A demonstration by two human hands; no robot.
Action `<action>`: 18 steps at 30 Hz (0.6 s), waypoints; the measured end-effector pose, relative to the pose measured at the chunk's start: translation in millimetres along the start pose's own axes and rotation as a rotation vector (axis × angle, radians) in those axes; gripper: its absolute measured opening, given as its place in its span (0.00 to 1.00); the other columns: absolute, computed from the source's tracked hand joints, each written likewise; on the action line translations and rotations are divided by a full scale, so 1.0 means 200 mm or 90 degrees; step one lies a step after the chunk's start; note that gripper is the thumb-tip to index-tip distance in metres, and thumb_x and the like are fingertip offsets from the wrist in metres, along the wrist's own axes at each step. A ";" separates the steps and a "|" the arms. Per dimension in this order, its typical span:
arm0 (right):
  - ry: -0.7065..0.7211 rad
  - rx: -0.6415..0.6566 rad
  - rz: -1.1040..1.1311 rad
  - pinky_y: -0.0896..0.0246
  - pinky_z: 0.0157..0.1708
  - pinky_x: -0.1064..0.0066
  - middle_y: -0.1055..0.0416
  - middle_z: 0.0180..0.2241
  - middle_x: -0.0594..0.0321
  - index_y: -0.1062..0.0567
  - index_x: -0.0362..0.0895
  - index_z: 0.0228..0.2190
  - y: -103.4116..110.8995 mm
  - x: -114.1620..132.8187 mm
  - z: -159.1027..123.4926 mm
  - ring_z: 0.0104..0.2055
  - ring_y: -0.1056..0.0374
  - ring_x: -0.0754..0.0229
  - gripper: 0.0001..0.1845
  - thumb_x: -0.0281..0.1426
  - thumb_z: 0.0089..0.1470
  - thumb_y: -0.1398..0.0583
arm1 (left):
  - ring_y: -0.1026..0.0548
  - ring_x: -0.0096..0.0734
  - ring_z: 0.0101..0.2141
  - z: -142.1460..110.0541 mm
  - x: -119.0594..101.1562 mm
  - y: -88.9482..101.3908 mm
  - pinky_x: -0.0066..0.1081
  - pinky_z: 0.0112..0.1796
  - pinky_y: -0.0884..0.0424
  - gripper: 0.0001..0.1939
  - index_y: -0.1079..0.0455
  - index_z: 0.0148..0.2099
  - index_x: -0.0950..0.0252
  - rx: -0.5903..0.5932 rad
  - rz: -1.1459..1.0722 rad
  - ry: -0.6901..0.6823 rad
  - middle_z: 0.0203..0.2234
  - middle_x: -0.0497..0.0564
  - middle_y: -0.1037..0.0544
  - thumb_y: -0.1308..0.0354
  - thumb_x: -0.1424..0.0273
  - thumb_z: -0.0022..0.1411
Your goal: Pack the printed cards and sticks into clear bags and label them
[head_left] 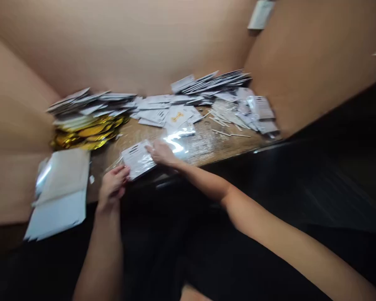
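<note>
A clear plastic bag with a white printed card point(137, 158) inside lies at the front edge of the wooden table, between my hands. My left hand point(113, 184) pinches the near left corner of this bag, its fingers curled. My right hand point(161, 154) rests on the bag's right side with its fingers pressed on the card; the fingertips are blurred, and I cannot make out whether they grip it. Shiny clear plastic point(178, 144) lies just beyond my right hand.
Gold foil pieces point(90, 131) and a stack of white sheets point(61, 179) are on the left. Several piles of white cards point(155, 109) line the back. White sticks point(221, 119) and bagged packets point(261, 109) lie on the right. Cardboard walls point(138, 46) enclose the wooden table point(203, 146).
</note>
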State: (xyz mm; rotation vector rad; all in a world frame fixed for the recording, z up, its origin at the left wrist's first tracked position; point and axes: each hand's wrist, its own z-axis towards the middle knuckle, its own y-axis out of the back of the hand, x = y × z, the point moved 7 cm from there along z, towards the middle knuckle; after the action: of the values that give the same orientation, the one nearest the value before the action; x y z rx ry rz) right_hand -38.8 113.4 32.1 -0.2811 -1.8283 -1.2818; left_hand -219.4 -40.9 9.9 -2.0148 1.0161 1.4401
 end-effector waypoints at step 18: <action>0.031 -0.652 -0.146 0.28 0.56 0.59 0.26 0.58 0.45 0.29 0.36 0.59 2.47 -0.85 -0.68 0.60 0.25 0.49 0.37 0.57 0.73 0.48 | 0.35 0.60 0.73 -0.39 0.04 -0.84 0.63 0.70 0.36 0.28 0.28 0.72 0.51 0.332 0.791 -0.707 0.73 0.57 0.30 0.47 0.55 0.75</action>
State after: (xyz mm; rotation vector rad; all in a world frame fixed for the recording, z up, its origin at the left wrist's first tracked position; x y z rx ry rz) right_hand 434.7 265.0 242.3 -0.5803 -1.0345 -2.2880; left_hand -39.0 4.8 21.1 0.1068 1.7908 2.0420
